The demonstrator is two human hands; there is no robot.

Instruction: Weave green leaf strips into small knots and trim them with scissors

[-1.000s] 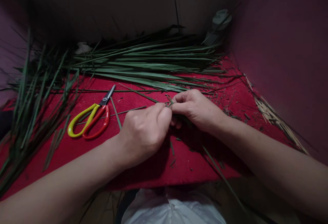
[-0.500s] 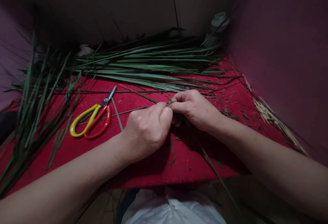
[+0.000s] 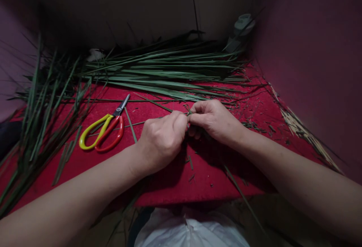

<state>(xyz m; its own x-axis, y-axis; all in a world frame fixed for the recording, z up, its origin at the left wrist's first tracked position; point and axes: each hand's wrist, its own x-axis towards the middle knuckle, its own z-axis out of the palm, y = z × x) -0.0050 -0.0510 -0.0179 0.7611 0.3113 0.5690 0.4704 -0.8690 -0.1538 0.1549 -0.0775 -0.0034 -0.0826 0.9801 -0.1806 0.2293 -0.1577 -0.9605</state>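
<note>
Both hands meet over the middle of a red cloth. My right hand pinches a small green leaf piece between thumb and forefinger, its thin tips sticking up. My left hand is closed against it, back of the hand up; its fingertips are mostly hidden, and so is the lower part of the piece. A long leaf strip runs from beneath my right hand over the cloth's front edge. Scissors with one yellow and one red handle lie left of my left hand, blades pointing away.
Long green leaves lie across the back, and another heap covers the left side. A pale container stands at the back right. Pale thin sticks line the right edge. Leaf scraps are scattered around my hands.
My left hand has turned slightly, its knuckles a little lower, still against the piece. Leaf strips now show below my left forearm at the front edge. My right hand has hardly moved.
</note>
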